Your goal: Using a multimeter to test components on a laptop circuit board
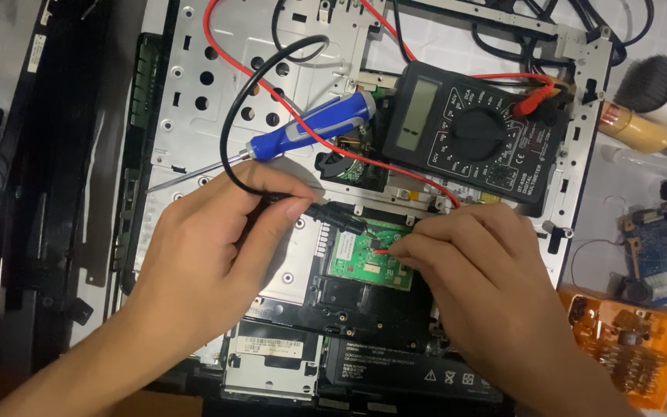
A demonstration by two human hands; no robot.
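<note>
Two probes are down on the small green circuit board (364, 259), which sits in the opened metal chassis (194, 116) near the middle of the tabletop. The left hand (210, 255) pinches the black probe (333, 216) between thumb and forefinger, fingers pressed together on its shaft, with the tip resting at the board's upper left edge. The right hand (488, 286) holds the red probe (384, 250) the same way, fingers closed tight around it, so only the red tip shows, touching the board near its centre.

Judging by how things lie, the opening-up is done: the case is off, the chassis bare, and a blue-handled screwdriver (310, 127) lies set down across the metal plate, just above the left hand. The black multimeter (472, 135) rests on the chassis toward the far right, its red lead (272, 93) and black lead (233, 116) looping back to the hands. Its screen looks blank or too pale to read from here, so I cannot tell whether a measurement is registering. Probing seems to be under way rather than finished.

Off at the right edge of the tabletop lie a brush (650, 85), a small blue board (650, 247) and an orange flexible sheet (634, 347). A dark panel (40, 154) lies along the left edge.
</note>
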